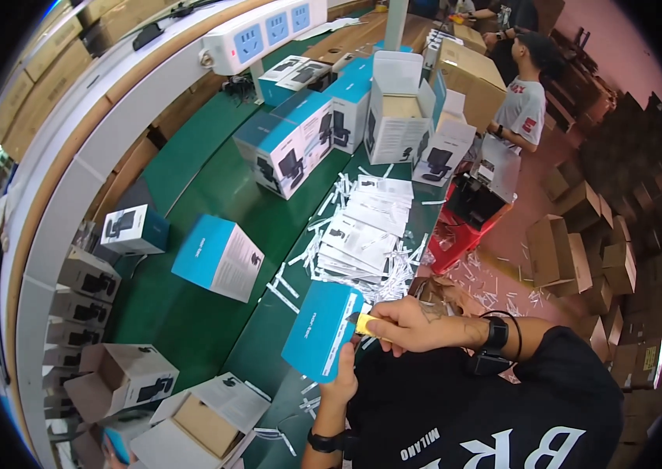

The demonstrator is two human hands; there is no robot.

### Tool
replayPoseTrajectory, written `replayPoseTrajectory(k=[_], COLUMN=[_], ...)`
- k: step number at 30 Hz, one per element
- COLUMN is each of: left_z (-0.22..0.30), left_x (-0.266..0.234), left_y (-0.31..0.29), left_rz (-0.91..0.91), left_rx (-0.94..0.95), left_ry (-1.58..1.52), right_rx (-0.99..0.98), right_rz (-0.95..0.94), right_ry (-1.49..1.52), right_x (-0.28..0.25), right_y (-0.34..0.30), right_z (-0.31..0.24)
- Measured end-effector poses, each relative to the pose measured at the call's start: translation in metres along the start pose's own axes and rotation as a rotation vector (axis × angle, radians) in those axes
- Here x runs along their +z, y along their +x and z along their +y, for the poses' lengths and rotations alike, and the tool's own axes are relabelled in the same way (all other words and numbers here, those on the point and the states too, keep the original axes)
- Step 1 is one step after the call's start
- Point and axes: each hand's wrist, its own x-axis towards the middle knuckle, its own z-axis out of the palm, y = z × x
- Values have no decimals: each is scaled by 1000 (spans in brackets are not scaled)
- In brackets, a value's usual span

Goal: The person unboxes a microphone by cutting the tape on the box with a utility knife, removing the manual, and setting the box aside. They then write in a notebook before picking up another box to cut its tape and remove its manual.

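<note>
My left hand [340, 383] holds a blue cardboard box [311, 332] from below, its fingers at the edge nearest me. White lettering and a row of white label strips show on the blue face. In my right hand [409, 324] is a yellow-handled utility knife [364, 324]; its dark tip rests at the strips. Just beyond the box, a thick stack of printed leaflets [362, 234] lies on the green table. Cut white paper strips [397, 277] are heaped around the stack.
Closed blue-and-white boxes [220, 258] and open ones [209, 422] stand on the green table [182, 313]. A white power strip [260, 35] hangs above. Another person's hand [116, 449] shows at lower left; a co-worker [520, 102] stands far right. Brown cartons [557, 250] cover the floor.
</note>
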Motion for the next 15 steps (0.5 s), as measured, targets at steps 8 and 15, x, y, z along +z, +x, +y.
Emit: replayPoseTrajectory(k=[8, 15], left_z=[5, 13], left_x=[-4, 10], left_y=[-6, -2], left_rz=[-92, -79], left_rx=[48, 11], left_ry=[86, -4], right_rx=[-47, 25], right_rz=[-64, -69], right_ry=[-76, 114], right_x=[-5, 1], right_y=[-3, -1], right_z=[1, 8])
